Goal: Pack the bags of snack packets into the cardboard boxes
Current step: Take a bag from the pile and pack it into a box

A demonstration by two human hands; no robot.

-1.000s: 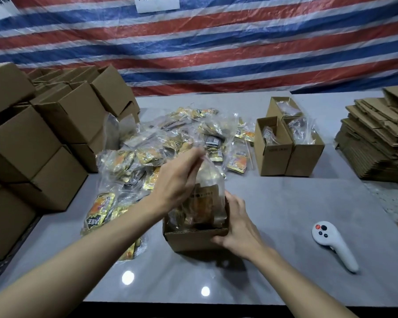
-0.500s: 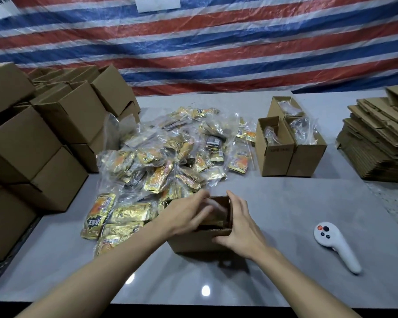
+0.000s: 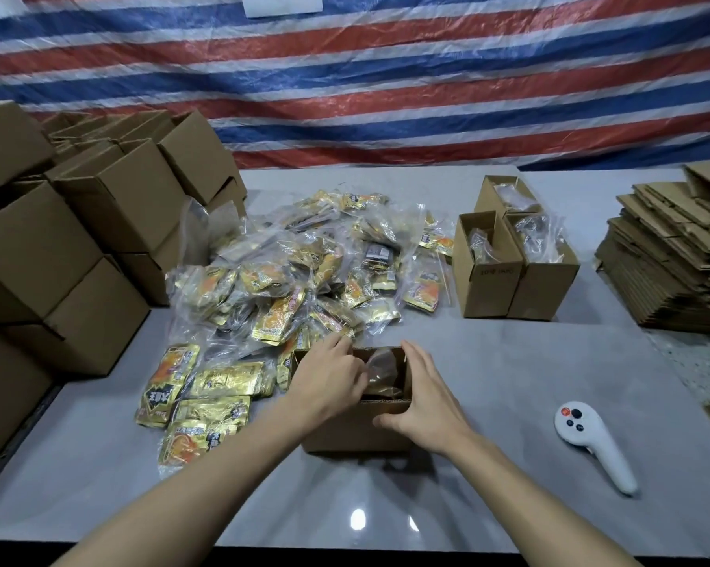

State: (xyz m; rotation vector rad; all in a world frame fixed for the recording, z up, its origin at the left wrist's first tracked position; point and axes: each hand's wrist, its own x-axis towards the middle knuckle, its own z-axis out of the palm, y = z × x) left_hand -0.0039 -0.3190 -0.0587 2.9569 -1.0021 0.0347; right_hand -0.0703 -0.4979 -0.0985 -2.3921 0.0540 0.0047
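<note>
The left hand [image 3: 328, 386] presses a bag [image 3: 379, 372] into the box [image 3: 357, 431] near the table's front edge, fingers loosely curled; the right hand [image 3: 424, 403] grips the box's wall. Push evenly, tucking plastic below the rim.

Single head view only; I see no second view to overlap. Camera looks forward and down from above the near table [image 3: 508, 403] edge, close over both forearms, facing the striped tarp [image 3: 386, 96] wall beyond.
</note>
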